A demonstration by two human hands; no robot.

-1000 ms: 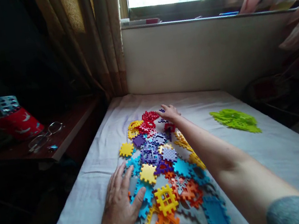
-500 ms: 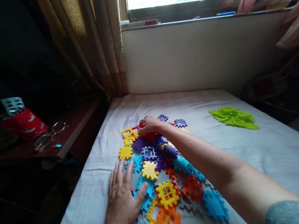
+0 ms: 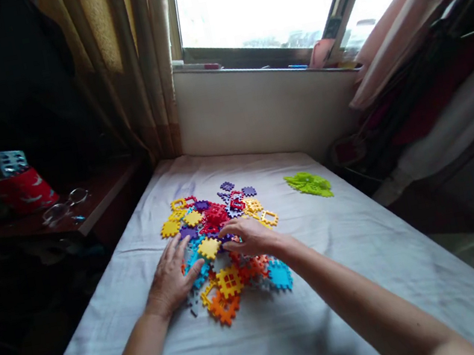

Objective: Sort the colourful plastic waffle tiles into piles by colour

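A pile of toothed plastic pieces in several colours lies on the pale sheet [image 3: 257, 345]. My left hand [image 3: 170, 278] rests on the pile's left side with its fingers spread, over light blue pieces [image 3: 199, 275]. At the middle of the pile, my right hand [image 3: 247, 237] has its fingers bent, their tips beside a pale yellow square [image 3: 209, 248]; whatever they grip is too small to tell. Red pieces [image 3: 214, 216] lie just beyond it. Nearer me are a yellow window piece [image 3: 229, 281] and an orange piece [image 3: 224, 308]; a blue square [image 3: 280, 275] sits to the right.
Lime green pieces [image 3: 309, 184] form a separate heap at the right. On the dark side table [image 3: 102, 195] at the left are a red container [image 3: 23, 189] and glasses [image 3: 65, 206]. A curtain [image 3: 148, 64] and hanging clothes [image 3: 421, 77] flank the window.
My right hand has come back from the far red pieces to the middle of the pile. The camera view has shifted, showing more of the sheet in front. My left hand remains at the left side.
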